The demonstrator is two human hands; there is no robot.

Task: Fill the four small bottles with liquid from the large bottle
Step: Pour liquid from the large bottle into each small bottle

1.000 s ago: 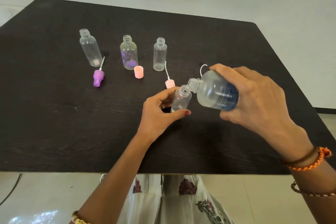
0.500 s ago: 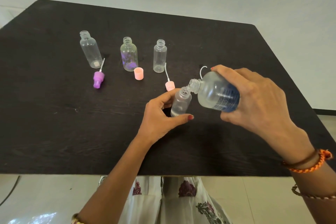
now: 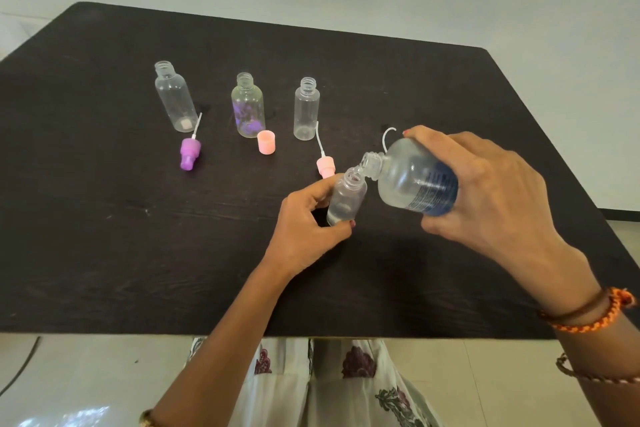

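Right now: right hand [image 3: 485, 191] wraps the large bottle [image 3: 415, 184], tipped neck-down onto the small bottle [image 3: 346, 198] | left hand [image 3: 308, 218] pinches that small bottle, tilted, near the table [image 3: 104, 218] middle | 3 uncapped small bottles [image 3: 246, 104] stand upright farther back.

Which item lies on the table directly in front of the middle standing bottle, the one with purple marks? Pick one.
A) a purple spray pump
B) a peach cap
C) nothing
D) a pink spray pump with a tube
B: the peach cap sits on the table just at the near side of the bottle with purple marks, while the purple pump lies further left.
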